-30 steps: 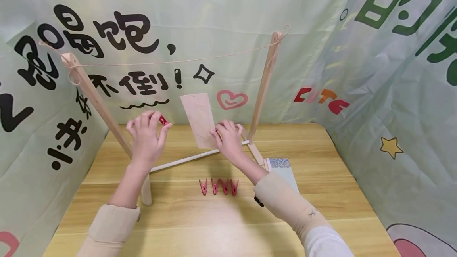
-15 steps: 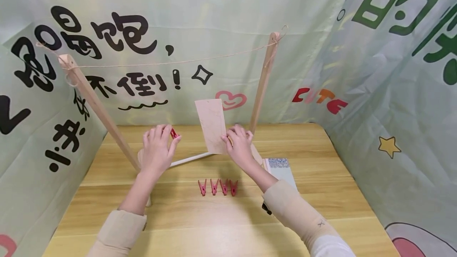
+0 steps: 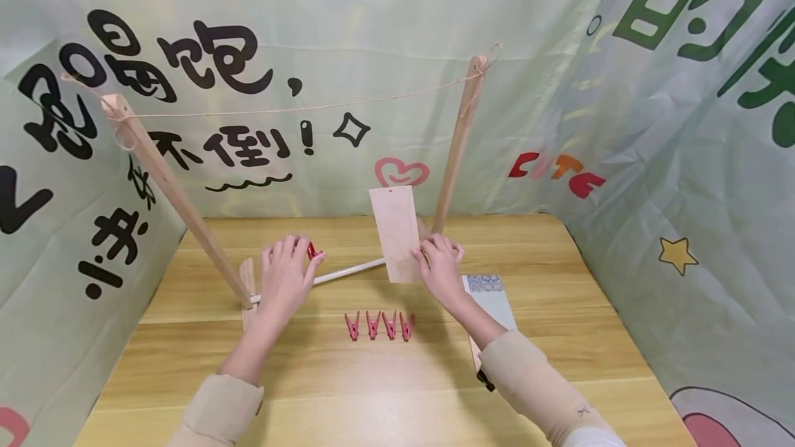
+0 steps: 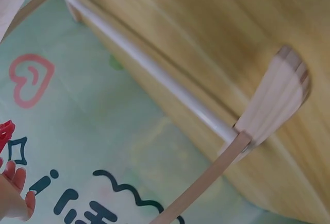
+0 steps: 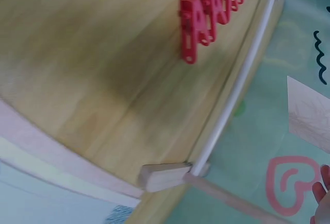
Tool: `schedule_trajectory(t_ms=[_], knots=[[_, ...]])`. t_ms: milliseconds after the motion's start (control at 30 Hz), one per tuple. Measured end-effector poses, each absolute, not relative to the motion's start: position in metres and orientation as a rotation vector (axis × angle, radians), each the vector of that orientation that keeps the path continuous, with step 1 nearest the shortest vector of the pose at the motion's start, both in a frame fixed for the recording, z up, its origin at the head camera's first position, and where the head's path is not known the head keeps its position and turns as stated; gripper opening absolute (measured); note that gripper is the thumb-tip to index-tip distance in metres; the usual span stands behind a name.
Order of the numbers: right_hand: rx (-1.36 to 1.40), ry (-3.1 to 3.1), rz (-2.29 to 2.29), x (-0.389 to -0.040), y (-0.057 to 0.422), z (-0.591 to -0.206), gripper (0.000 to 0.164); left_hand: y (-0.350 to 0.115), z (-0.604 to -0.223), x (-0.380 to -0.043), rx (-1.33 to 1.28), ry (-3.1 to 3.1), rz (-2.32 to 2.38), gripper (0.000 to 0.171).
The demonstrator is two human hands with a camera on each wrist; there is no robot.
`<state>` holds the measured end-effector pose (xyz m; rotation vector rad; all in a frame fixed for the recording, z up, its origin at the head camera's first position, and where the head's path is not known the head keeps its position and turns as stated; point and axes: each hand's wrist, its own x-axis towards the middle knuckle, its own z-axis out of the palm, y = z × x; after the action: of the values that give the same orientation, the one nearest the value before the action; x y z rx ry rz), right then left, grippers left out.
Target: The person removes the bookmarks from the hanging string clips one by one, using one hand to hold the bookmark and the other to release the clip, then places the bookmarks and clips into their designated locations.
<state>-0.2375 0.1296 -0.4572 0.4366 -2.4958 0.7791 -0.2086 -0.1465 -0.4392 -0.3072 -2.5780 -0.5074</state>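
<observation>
My left hand (image 3: 288,274) pinches a small red clothespin (image 3: 312,251) between thumb and fingers, above the table's left middle. The clothespin (image 4: 5,131) also shows at the edge of the left wrist view. With its thumb and fingers, my right hand (image 3: 441,265) pinches the lower right edge of a pale pink paper card (image 3: 396,233). This card stands upright in the air, with a small hole near its top edge. Behind and above both hands, a thin string (image 3: 298,110) runs between the left wooden post (image 3: 180,199) and the right wooden post (image 3: 458,150).
Several red clothespins (image 3: 373,326) lie in a row on the wooden table (image 3: 385,392). A white rod (image 3: 348,272) joins the posts low down. At the right lies a stack of cards or a pad (image 3: 491,302), partly under my right forearm. Printed cloth (image 3: 528,5) encloses the back and sides.
Both hands have moved right and lower, away from the string. The paper card has travelled with the right hand, and the clothespin with the left.
</observation>
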Motion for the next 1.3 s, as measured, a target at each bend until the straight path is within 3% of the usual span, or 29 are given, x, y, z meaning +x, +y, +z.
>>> schedule_trajectory(t_ms=[700,1000,1300], knots=[[0.286,-2.549,0.738,-0.214,0.174,-0.488,0.009,-0.131,-0.482,-0.197,-0.271,-2.69,-0.533,0.036],[0.202,-2.576,0.757,-0.205,0.194,-0.496,0.011,-0.127,-0.498,-0.191,-0.241,-2.744,-0.479,0.045],[0.124,-2.549,0.813,-0.2,0.217,-0.505,0.01,-0.125,-0.516,-0.187,-0.189,-2.724,-0.46,0.043]])
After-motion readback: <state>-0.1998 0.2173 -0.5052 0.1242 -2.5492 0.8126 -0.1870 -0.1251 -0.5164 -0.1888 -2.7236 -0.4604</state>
